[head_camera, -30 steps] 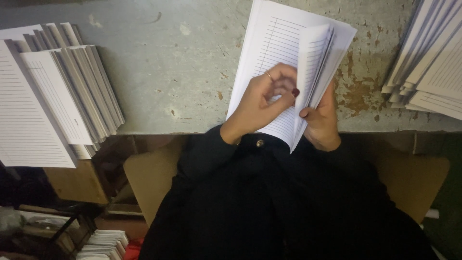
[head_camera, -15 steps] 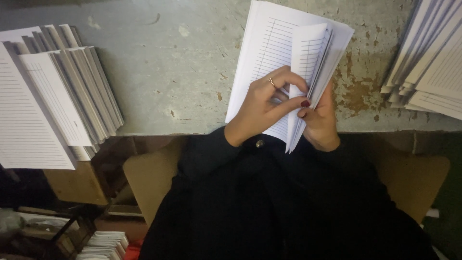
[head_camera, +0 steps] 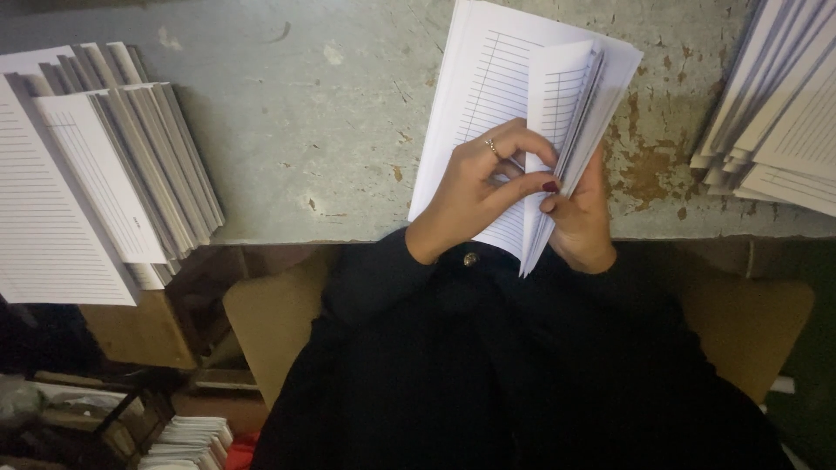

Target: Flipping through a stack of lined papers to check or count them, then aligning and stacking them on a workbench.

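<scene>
Item: ruled-paper booklet [head_camera: 488, 104], at 1 o'clock on the worn table [head_camera: 331, 130]. Left hand [head_camera: 475, 187] pinches and lifts a leaf; right hand [head_camera: 582, 222] grips the fanned edge. Step: leafing through pages. Next calls for separating a single sheet cleanly.

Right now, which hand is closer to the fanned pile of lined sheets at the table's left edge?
Left. The left hand lies on the open booklet, nearer that fanned pile; the right hand grips the booklet's far side.

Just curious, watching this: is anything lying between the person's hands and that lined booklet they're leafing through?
Nothing visible does. The left hand lies flat on the open lined booklet, and the right hand grips its raised pages from behind. The other paper stacks lie off to the sides.
</scene>
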